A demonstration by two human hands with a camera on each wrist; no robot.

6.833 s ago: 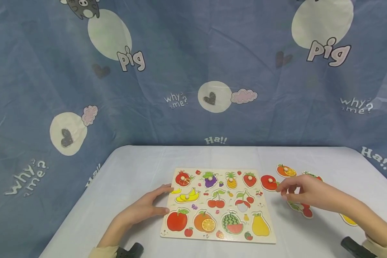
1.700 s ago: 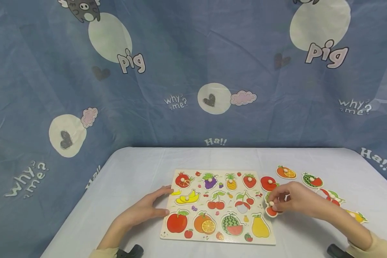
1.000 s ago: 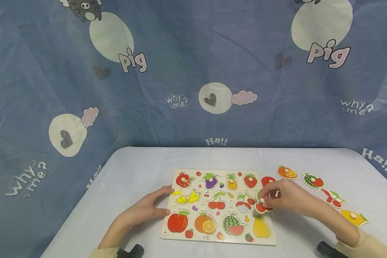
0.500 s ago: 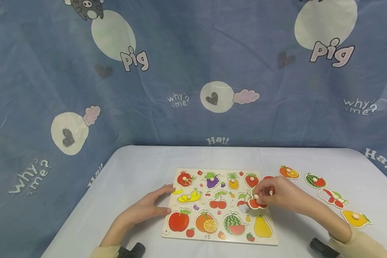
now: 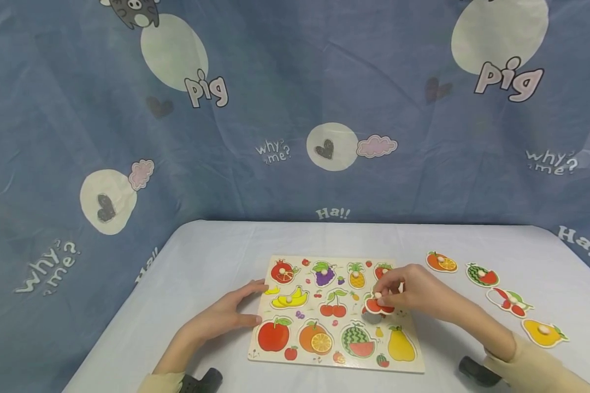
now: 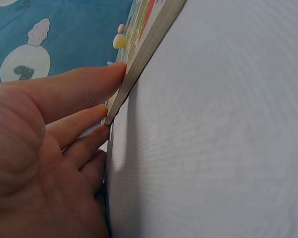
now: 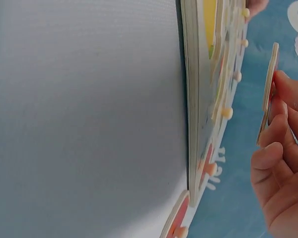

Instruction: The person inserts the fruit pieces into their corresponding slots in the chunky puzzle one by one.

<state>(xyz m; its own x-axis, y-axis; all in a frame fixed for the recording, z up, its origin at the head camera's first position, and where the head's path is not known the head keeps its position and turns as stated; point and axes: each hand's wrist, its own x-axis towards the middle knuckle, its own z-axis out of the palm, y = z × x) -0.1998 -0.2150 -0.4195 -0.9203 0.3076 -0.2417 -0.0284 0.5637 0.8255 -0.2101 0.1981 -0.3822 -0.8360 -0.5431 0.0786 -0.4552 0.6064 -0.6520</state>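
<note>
Two hands at work: L hand [image 5: 221, 314] has fingers & thumb spread wide, tips touching the puzzle board [image 5: 272, 356] at its 9 o'clock edge, prob. to steady it. R hand [image 5: 415, 290] pinches the cherry-like piece [image 5: 373, 307], apparently by its knob [image 5: 377, 295], prob. to keep its underside free; it's held off the board, approx. 3 o'clock of centre. Vs. 0.5 s ago, R hand + piece sit further toward 9 o'clock.
</note>
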